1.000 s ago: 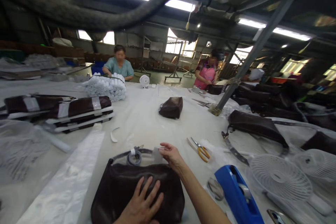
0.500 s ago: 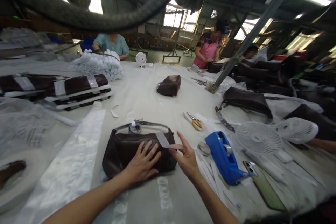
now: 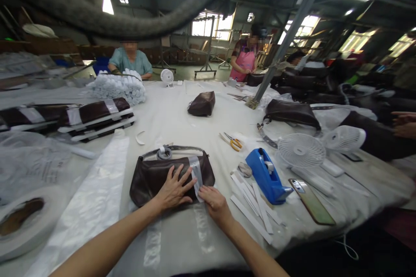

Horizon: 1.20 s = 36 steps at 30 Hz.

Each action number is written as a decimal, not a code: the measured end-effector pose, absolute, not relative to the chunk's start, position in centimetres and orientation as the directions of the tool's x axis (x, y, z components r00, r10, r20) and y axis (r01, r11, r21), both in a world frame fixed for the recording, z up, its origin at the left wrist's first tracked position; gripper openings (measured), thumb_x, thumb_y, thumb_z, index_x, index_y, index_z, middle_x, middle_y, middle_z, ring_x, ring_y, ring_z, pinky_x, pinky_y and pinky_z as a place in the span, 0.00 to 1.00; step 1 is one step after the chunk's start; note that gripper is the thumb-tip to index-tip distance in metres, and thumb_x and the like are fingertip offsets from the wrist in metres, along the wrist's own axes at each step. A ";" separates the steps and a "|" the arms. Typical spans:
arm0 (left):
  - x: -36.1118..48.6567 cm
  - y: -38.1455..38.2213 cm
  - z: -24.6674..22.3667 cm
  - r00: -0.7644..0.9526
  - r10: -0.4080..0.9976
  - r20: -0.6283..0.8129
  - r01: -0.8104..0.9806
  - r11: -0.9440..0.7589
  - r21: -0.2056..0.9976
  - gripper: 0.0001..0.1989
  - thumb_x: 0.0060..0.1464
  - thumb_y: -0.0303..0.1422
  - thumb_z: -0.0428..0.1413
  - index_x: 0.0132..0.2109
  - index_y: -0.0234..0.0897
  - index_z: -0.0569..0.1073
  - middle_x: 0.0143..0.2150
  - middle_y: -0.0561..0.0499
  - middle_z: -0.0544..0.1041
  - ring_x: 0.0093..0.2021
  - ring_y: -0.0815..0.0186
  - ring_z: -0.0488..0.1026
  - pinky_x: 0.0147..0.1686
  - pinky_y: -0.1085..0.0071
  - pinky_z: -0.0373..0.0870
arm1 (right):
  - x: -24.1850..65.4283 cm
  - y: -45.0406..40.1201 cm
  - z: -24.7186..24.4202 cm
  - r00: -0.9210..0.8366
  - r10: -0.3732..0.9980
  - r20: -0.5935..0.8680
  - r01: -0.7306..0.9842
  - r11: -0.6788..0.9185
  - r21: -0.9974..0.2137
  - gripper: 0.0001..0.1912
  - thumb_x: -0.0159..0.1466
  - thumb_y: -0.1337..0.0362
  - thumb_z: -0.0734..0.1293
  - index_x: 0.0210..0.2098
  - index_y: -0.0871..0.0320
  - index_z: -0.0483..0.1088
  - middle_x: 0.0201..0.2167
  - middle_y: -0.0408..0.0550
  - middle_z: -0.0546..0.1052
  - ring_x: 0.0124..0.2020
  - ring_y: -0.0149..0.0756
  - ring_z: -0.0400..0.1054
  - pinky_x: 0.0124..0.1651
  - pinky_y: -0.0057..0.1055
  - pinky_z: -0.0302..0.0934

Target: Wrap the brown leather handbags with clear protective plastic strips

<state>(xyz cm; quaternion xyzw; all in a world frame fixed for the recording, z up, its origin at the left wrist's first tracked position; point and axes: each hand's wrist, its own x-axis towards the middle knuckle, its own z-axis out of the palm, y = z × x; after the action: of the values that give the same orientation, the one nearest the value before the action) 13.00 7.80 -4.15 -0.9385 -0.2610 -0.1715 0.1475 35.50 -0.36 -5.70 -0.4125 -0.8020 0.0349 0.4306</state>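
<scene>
A dark brown leather handbag (image 3: 147,178) lies on the table in front of me, its strap (image 3: 185,149) along the far side. My left hand (image 3: 175,189) rests on the bag with fingers spread. Across the bag's right part runs a pale translucent strip (image 3: 195,168), just beside my left fingertips. My right hand (image 3: 215,203) is closed, thumb and fingers pinching the near end of that strip at the bag's front edge. Under the bag, two pale strips (image 3: 203,229) stretch toward me over the tabletop. A grey coiled ring (image 3: 164,153) sits at the strap.
To the right are a blue tape dispenser (image 3: 264,177), yellow-handled scissors (image 3: 233,142), white paper strips (image 3: 250,201), a phone (image 3: 312,202) and a white fan (image 3: 301,150). Strapped bags (image 3: 94,114) and a large roll (image 3: 52,225) lie left. Co-workers stand beyond; another's hand (image 3: 404,124) shows at right.
My right hand has come down and toward me, drawing the strip from slanting loosely to lying flat across the bag's front. My left hand stays spread on the bag. The view has shifted right.
</scene>
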 end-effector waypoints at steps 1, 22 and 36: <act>13.0 7.8 -4.1 0.810 0.430 0.398 0.534 -0.822 -0.199 0.37 0.55 0.59 0.48 0.66 0.50 0.56 0.71 0.43 0.49 0.67 0.37 0.43 0.60 0.35 0.40 | 35.5 -0.5 -5.5 -0.318 0.672 0.669 0.645 0.670 -0.367 0.19 0.64 0.76 0.57 0.47 0.55 0.74 0.45 0.51 0.80 0.48 0.39 0.74 0.54 0.42 0.67; 14.3 6.6 -5.6 0.878 0.334 0.343 0.452 -0.816 -0.361 0.25 0.66 0.42 0.45 0.64 0.34 0.60 0.66 0.40 0.60 0.70 0.56 0.46 0.66 0.44 0.33 | 36.8 2.1 -0.5 -0.553 0.713 0.430 0.762 0.642 -0.086 0.25 0.70 0.59 0.57 0.65 0.60 0.55 0.60 0.58 0.68 0.63 0.44 0.59 0.64 0.48 0.52; 14.1 7.0 -6.7 0.876 0.317 0.363 0.448 -0.815 -0.368 0.22 0.67 0.38 0.45 0.63 0.34 0.61 0.64 0.42 0.64 0.70 0.58 0.45 0.67 0.42 0.27 | 37.8 7.4 -7.4 -0.758 0.627 0.181 0.643 0.764 0.048 0.42 0.62 0.44 0.63 0.66 0.64 0.51 0.68 0.68 0.49 0.70 0.58 0.37 0.65 0.64 0.37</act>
<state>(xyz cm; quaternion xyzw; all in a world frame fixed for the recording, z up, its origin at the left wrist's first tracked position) 14.05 6.98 -6.68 -0.9417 -0.2030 -0.1440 0.2264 37.76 7.40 -7.42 -0.3393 -0.9360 -0.0535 0.0773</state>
